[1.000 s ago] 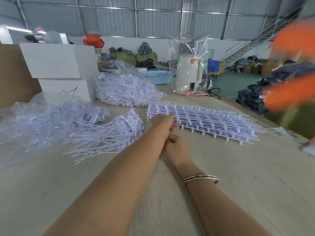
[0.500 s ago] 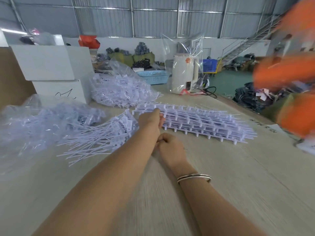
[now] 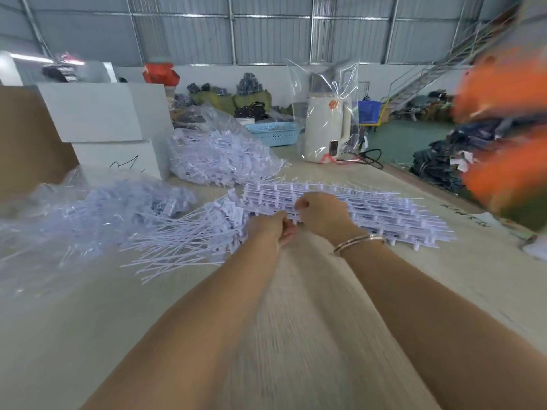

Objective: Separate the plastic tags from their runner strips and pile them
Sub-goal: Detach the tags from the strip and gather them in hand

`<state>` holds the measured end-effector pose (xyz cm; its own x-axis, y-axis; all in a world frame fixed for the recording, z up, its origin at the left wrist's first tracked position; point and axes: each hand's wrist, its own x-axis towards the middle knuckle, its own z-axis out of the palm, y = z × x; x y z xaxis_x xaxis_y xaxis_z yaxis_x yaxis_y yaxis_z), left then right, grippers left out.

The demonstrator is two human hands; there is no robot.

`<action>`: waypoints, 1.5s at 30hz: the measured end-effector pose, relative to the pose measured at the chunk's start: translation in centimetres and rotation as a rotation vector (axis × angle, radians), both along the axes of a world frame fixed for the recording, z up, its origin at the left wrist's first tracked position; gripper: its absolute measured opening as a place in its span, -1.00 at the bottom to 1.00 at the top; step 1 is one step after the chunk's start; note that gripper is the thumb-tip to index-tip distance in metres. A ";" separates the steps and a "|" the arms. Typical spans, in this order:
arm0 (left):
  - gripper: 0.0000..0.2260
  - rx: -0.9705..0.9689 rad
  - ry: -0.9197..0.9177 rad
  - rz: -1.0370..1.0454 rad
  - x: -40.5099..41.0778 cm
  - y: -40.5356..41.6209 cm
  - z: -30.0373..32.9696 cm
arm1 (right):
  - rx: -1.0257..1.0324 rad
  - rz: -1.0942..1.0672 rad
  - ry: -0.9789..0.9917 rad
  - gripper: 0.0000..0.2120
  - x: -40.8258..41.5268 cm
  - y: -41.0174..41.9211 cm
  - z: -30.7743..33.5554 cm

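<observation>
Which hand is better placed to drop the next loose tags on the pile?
The left hand, probably. It sits at the near left corner of the stacked runner strips, right beside the pile of separated tags. The right hand lies further right, over the strips, better placed to steady them.

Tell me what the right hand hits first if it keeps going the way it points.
The right hand already lies over the runner strips, so more strips come first; beyond them, probably the bagged kettle, though depth is unclear.
</observation>
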<state>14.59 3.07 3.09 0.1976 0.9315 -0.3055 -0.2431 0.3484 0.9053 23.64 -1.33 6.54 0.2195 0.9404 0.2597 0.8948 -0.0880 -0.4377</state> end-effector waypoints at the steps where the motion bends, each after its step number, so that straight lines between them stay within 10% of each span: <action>1: -0.80 0.006 -0.007 0.006 0.0 0.0 0.0 | -0.104 0.045 -0.008 -0.71 0.3 0.7 0.2; 11: -0.78 0.167 0.127 0.080 0.7 -0.8 0.6 | -0.460 0.118 -0.077 -0.68 -0.2 2.9 3.0; 28: -0.86 0.434 0.000 0.427 -13.4 -3.5 10.6 | -0.293 0.067 0.211 -0.57 3.9 1.3 3.1; 36: -0.87 0.294 0.495 -0.493 -18.5 -2.4 7.6 | 0.071 0.092 0.734 -0.69 0.5 -0.3 2.5; 45: -0.60 0.228 0.836 -0.868 -20.0 -2.7 4.6 | 0.019 0.193 1.468 -0.77 0.5 -2.0 0.7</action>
